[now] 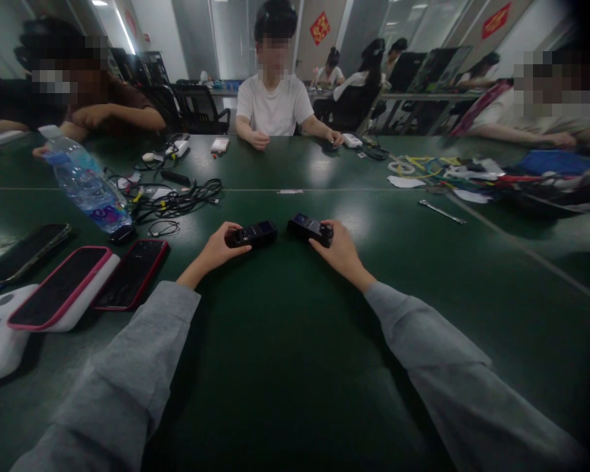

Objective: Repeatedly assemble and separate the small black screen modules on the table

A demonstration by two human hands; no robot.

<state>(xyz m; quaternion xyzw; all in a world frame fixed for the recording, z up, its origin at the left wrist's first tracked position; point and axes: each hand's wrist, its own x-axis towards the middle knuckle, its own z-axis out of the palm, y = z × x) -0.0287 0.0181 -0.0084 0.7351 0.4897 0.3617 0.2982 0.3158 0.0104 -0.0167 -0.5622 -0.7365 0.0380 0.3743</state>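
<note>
The left black device (261, 232) and the right black device (305, 227) are near each other at the green tabletop (285, 341) (resting on it or lifted, I cannot tell). Fingers of the left hand (219, 246) and right hand (341, 252) pinch their outer ends. Farther out lie black cables (189, 198), left, and a wrench (442, 212), right.

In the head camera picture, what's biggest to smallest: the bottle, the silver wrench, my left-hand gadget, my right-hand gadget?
1. Bottle
2. Left gadget and right gadget: too alike to rank
3. Silver wrench, very thin
</note>
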